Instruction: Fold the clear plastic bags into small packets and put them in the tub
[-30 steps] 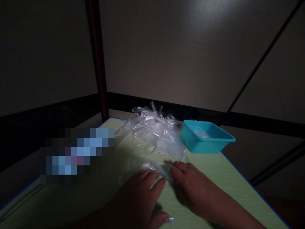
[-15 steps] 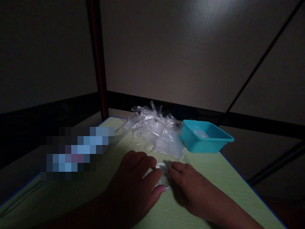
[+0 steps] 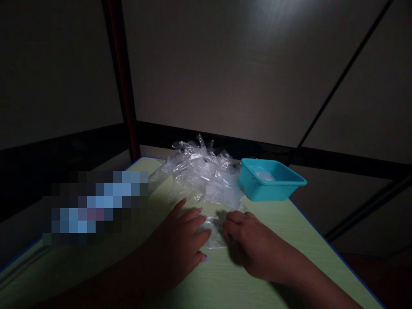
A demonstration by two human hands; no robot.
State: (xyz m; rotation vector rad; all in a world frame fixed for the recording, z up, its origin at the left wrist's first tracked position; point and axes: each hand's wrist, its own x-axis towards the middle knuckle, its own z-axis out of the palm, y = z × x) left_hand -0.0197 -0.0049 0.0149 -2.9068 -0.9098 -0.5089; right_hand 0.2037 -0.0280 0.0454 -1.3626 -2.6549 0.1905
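A small clear plastic bag [image 3: 216, 231] lies flat on the pale green table [image 3: 222, 285] between my two hands. Over its left side, my left hand [image 3: 182, 244] is open, with the fingers stretched and spread apart. My right hand [image 3: 254, 244] has its fingers curled together at the bag's right edge; the fingertips are partly hidden, but they seem to grip that edge. Just beyond the hands is a loose heap of crumpled clear plastic bags [image 3: 206, 171].
A turquoise plastic basket [image 3: 273, 191] stands at the table's right edge, with some clear plastic inside. On the left, a pixelated bluish patch [image 3: 104, 201] hides what is there. A wall [image 3: 209, 77] rises close behind the table.
My left hand's fingers have spread apart from a more bent, closed pose, uncovering more of the bag. My right hand stays at the bag's right edge. The view has shifted slightly.
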